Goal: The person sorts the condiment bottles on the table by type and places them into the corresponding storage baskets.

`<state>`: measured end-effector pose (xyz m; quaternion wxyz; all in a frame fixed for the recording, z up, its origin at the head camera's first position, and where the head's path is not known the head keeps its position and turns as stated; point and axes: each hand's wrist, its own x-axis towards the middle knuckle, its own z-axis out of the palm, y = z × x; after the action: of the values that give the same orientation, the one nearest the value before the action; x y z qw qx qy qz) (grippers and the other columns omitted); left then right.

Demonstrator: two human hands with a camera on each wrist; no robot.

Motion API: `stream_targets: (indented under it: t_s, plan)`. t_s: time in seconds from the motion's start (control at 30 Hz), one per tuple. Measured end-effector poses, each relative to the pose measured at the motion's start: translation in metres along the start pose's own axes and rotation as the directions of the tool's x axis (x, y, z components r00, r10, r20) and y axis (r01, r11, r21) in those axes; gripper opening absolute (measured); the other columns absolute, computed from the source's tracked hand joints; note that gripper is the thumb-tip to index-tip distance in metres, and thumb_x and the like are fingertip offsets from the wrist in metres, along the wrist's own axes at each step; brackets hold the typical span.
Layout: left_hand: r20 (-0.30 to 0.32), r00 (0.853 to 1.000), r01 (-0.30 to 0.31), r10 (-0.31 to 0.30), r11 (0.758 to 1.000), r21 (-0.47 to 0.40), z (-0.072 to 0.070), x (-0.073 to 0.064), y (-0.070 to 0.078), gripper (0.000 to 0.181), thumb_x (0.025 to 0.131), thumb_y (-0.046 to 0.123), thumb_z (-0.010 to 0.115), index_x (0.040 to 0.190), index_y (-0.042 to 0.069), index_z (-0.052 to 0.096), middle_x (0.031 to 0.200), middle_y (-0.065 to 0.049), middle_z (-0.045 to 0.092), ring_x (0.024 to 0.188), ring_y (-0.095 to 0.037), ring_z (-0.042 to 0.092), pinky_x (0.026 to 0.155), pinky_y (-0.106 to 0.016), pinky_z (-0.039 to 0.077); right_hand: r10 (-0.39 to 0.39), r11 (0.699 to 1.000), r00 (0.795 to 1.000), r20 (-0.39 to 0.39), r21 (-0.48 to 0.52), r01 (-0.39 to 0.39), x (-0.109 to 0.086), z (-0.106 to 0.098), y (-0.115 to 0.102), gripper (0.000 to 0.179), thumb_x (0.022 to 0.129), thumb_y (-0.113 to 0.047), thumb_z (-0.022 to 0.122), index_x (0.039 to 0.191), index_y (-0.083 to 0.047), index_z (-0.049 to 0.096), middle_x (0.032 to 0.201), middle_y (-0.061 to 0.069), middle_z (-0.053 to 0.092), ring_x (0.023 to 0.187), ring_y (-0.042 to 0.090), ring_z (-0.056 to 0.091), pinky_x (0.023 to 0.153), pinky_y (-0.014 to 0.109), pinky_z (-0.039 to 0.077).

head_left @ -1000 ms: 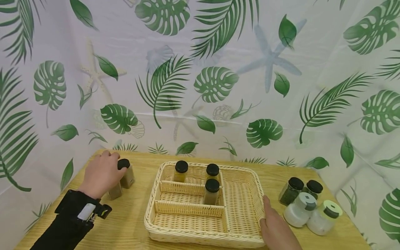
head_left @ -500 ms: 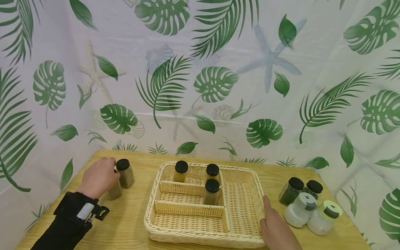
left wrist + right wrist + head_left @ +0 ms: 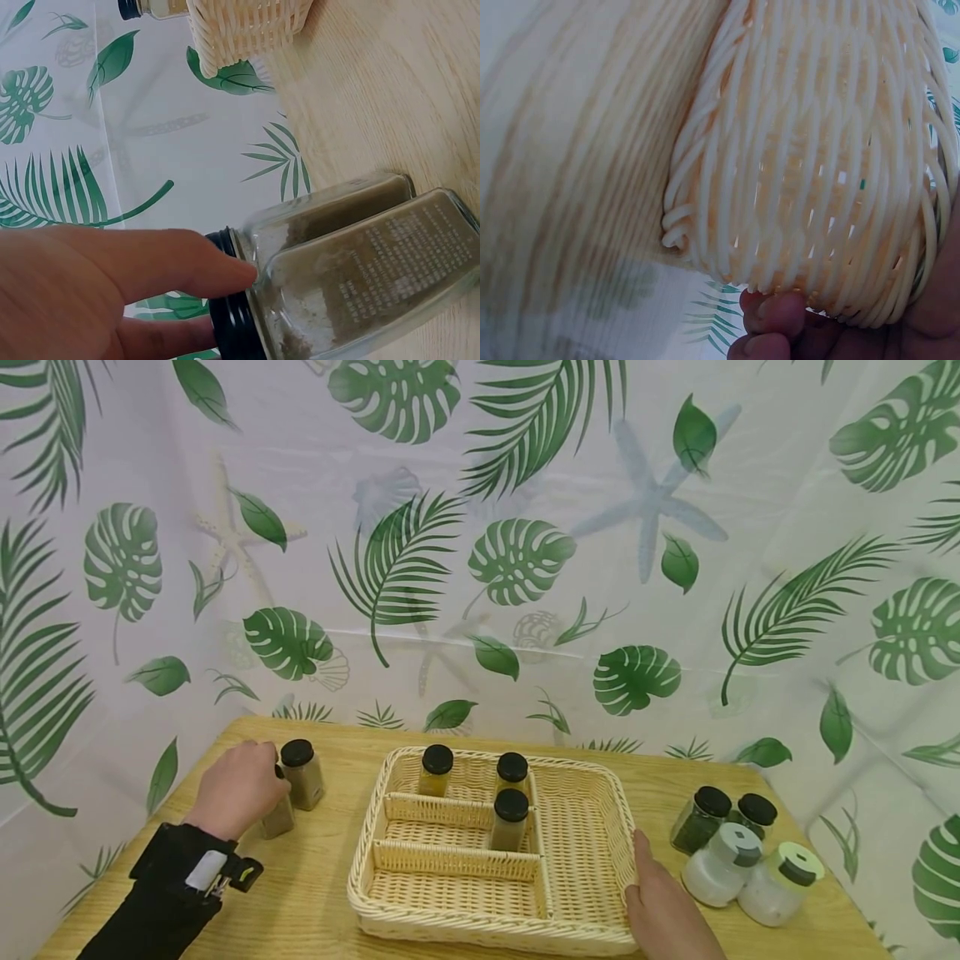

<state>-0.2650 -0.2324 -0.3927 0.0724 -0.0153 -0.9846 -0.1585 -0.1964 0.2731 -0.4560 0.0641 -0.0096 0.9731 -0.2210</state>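
Note:
At the table's left side, my left hand (image 3: 238, 789) pinches a square glass spice jar (image 3: 382, 277) by its black lid, thumb on one side and a finger on the other. Grey-brown powder fills it, and it stands on the wood. A matching jar (image 3: 303, 781) stands right behind it. My right hand (image 3: 671, 906) grips the right side of a wicker basket (image 3: 495, 929); the right wrist view has fingertips (image 3: 776, 315) at the woven wall. Inside the basket are two jars with yellow contents (image 3: 435, 781) in the back compartment and a grey-brown jar (image 3: 509, 833) in the middle one.
Right of the basket stand two black-lidded jars with dark green contents (image 3: 697, 827), a grey-lidded white jar (image 3: 712, 872) and a green-lidded white jar (image 3: 772, 893). A leaf-print cloth (image 3: 450, 610) hangs behind the wooden table (image 3: 300, 893).
My left hand has drawn back slightly from the rear jar and lowered onto the front jar's lid. My right hand and the basket have stayed in place.

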Motion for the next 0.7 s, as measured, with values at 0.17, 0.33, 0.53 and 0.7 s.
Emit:
stream_targets:
  t_s: [0.17, 0.33, 0.53, 0.7]
  plan:
    - [-0.008, 1.0, -0.008, 0.008, 1.0, -0.012, 0.001, 0.001, 0.0, 0.019, 0.08, 0.004, 0.069, 0.092, -0.009, 0.063, 0.081, -0.018, 0.058, 0.068, -0.028, 0.054, 0.057, -0.039, 0.043, 0.003, 1.0, 1.0, 0.002, 0.001, -0.003, 0.0, 0.0, 0.001, 0.069, 0.1, -0.008, 0.042, 0.156, 0.011, 0.006, 0.141, 0.038, 0.049, 0.127, 0.049, 0.054, 0.097, 0.058, 0.047]
    - [-0.01, 0.999, -0.031, 0.03, 0.999, -0.024, 0.003, 0.003, -0.003, 0.018, 0.078, 0.003, 0.071, 0.089, -0.009, 0.062, 0.079, -0.018, 0.058, 0.07, -0.028, 0.054, 0.062, -0.042, 0.044, 0.007, 1.0, 1.0, 0.004, 0.005, -0.007, 0.0, 0.0, 0.001, 0.069, 0.101, -0.009, 0.042, 0.156, 0.011, 0.006, 0.143, 0.038, 0.047, 0.13, 0.049, 0.051, 0.099, 0.059, 0.046]
    - [0.011, 0.999, -0.042, 0.043, 0.998, -0.054, 0.002, 0.004, -0.001, 0.018, 0.079, 0.001, 0.07, 0.089, -0.01, 0.062, 0.079, -0.018, 0.059, 0.07, -0.028, 0.053, 0.061, -0.04, 0.043, -0.001, 1.0, 1.0, -0.003, 0.005, 0.001, -0.001, 0.001, 0.002, 0.069, 0.101, -0.009, 0.043, 0.156, 0.011, 0.006, 0.143, 0.038, 0.047, 0.129, 0.049, 0.052, 0.099, 0.059, 0.046]
    - [0.012, 0.999, -0.032, 0.033, 0.997, -0.068, -0.003, 0.001, 0.008, 0.024, 0.08, 0.001, 0.069, 0.098, -0.014, 0.061, 0.086, -0.023, 0.061, 0.073, -0.029, 0.057, 0.064, -0.041, 0.048, -0.011, 1.0, 1.0, 0.001, 0.016, 0.011, -0.001, 0.001, 0.003, 0.069, 0.101, -0.008, 0.044, 0.156, 0.012, 0.007, 0.143, 0.039, 0.046, 0.129, 0.05, 0.051, 0.099, 0.06, 0.044]
